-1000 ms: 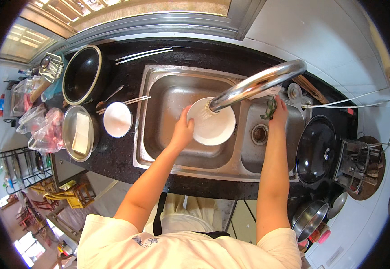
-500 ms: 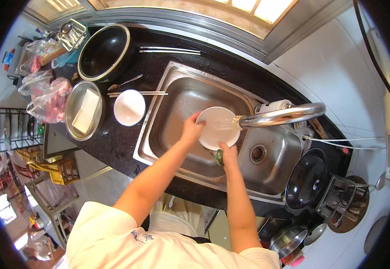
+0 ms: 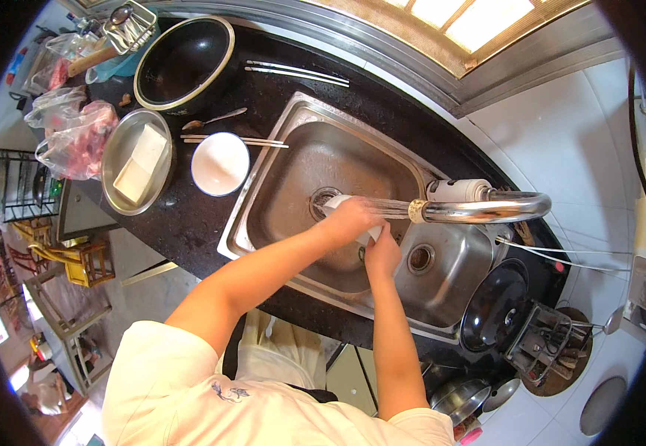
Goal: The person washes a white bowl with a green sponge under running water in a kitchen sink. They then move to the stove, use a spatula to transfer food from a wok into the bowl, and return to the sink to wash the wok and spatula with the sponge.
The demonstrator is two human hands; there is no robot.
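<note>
A white bowl (image 3: 334, 203) is tipped steeply on its edge over the large basin of the steel sink (image 3: 293, 171). My left hand (image 3: 358, 221) is closed on its upper side and covers much of it. My right hand (image 3: 385, 256) grips it from the near side, fingers partly hidden. Water streams from the curved metal faucet (image 3: 479, 212) onto my left hand and the bowl. Something small and dark green shows by my right wrist; I cannot make out what it is. The drain (image 3: 325, 201) lies just beyond the bowl.
On the dark counter left of the sink are another white bowl (image 3: 220, 164), chopsticks (image 3: 297, 73), a spoon (image 3: 219, 119), a metal dish (image 3: 161, 178) holding a white block, and a large black basin (image 3: 183, 63). A black lid (image 3: 495, 305) leans right of the small basin.
The bowl has turned from facing up under the water to standing steeply tilted. My left hand has moved right, over it, toward my right hand. The drain is now uncovered.
</note>
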